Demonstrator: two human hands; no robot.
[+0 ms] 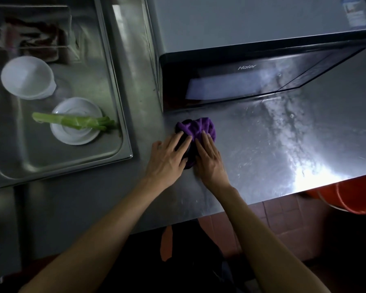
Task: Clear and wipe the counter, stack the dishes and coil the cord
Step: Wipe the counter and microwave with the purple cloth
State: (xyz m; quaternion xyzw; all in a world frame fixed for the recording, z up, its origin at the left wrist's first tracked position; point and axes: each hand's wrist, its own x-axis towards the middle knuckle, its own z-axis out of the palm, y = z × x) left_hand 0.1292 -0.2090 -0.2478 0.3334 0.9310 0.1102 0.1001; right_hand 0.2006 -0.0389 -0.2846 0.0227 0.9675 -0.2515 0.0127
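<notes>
A crumpled purple cloth [201,126] lies on the steel counter [273,149] just in front of the microwave. My left hand [167,159] and my right hand [209,161] press on its near part side by side, fingers straight and pointing away from me. The cloth's near half is hidden under my palms. In the steel tray [114,85] to the left stand a white bowl [26,77] and a white plate [76,121] with green celery stalks [72,121] lying across it.
A black Haier microwave [251,81] stands at the back of the counter, right behind the cloth. A box with dark contents [32,32] sits at the tray's far end. An orange bucket [353,195] stands on the tiled floor below the counter's right edge. Wet streaks shine on the counter to the right.
</notes>
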